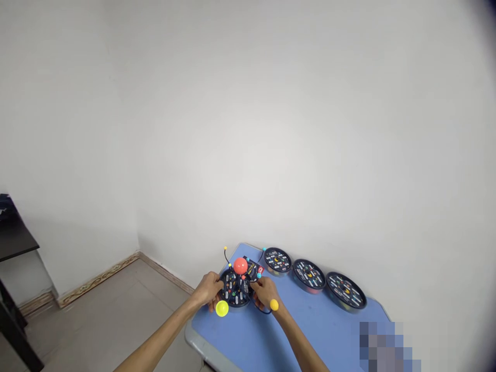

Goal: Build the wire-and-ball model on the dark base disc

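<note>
A black round toy set point(237, 292) with a large orange-red ball point(240, 265) on top stands at the far left corner of the blue table point(310, 330). Thin black arms carry small coloured balls, among them a yellow-green ball point(222, 308) and a yellow ball point(274, 305). My left hand point(208, 290) is curled against the set's left side. My right hand point(265, 291) is closed on its right side, by a black arm.
Three black round lidded tubs point(277, 260) point(309, 275) point(345, 291) stand in a row along the white wall. A dark desk point(13, 240) stands at the far left over tiled floor. A blurred patch sits at the lower right.
</note>
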The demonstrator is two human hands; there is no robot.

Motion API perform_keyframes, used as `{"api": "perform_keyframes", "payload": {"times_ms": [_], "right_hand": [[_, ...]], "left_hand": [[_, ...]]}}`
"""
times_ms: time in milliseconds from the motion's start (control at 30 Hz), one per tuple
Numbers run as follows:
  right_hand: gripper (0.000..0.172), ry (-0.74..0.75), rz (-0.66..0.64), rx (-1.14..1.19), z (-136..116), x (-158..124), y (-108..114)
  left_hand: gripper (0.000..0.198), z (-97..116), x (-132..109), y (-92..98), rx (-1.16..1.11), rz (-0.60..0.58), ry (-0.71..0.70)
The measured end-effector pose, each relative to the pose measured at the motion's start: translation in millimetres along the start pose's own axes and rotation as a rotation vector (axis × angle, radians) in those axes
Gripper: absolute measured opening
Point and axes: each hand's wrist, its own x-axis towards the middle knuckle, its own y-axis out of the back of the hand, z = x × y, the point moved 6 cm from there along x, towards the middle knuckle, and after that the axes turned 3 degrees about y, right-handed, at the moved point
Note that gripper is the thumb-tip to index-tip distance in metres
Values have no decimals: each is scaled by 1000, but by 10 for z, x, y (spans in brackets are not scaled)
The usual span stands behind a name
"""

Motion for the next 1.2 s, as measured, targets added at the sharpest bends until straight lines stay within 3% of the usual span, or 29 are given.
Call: {"api": "perform_keyframes", "payload": {"times_ms": [267, 433, 800, 1000, 1200], "right_hand": [[32, 57, 23, 89, -175, 80, 79], [30, 136, 78, 93, -261, 157, 248], [14, 24, 511, -144, 245, -16, 1039], [29, -148, 412, 31, 541, 109, 1021], [28, -261, 381, 235, 624, 285, 954]], "left_hand": [[16, 141, 128, 205, 23, 33, 10], [18, 315, 277, 224, 30, 51, 33], [26, 490, 463, 126, 66, 36, 124], [24, 619, 655, 102, 76, 18, 139], [24, 674, 776, 76, 72, -14, 139]]}}
